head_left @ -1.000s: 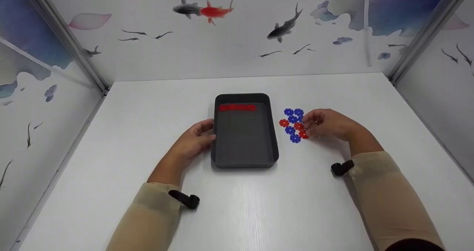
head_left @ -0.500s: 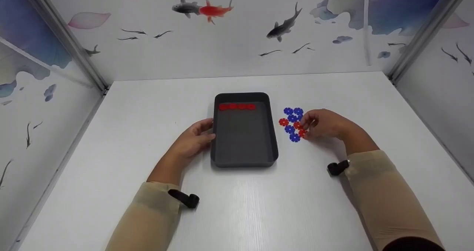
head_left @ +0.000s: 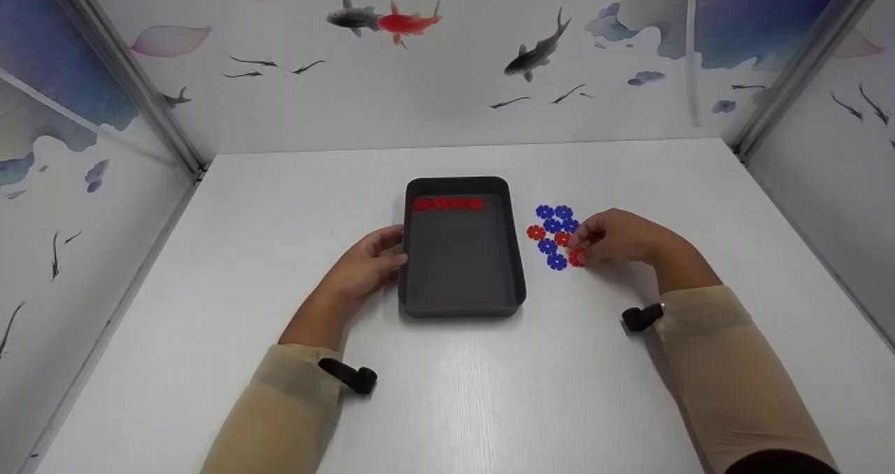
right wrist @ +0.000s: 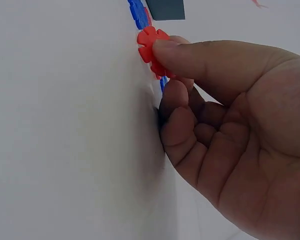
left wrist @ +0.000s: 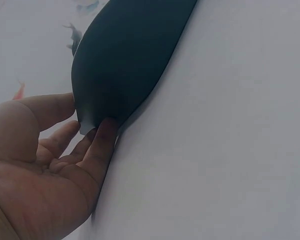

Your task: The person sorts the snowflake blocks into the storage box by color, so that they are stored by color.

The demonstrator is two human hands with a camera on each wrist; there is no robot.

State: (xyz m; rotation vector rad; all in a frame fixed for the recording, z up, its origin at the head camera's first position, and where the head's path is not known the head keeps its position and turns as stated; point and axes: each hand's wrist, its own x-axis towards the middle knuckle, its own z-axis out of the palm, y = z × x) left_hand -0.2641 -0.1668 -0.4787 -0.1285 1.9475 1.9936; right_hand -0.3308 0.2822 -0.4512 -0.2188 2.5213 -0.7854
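Near the middle of the table lies a dark grey rectangular tray [head_left: 461, 264], with a row of several red snowflake discs [head_left: 448, 203] along its far end. My left hand [head_left: 363, 268] holds the tray's left side, thumb and fingertips against the wall; the left wrist view shows the tray wall [left wrist: 130, 60] close up. To the right of the tray, my right hand [head_left: 622, 236] pinches a red snowflake disc [right wrist: 150, 45] between thumb and fingers, at the edge of a group of loose discs. My curled lower fingers [right wrist: 177, 125] are close to the table.
Several blue snowflake discs [head_left: 547, 246] and a red snowflake disc [head_left: 536, 232] lie flat between the tray and my right hand. White walls printed with fish [head_left: 535, 53] enclose the table [head_left: 447, 397] at the back and both sides.
The red disc at my right fingertips has shifted slightly to the right, away from the blue disc beside it. My left hand and the tray stay in place.
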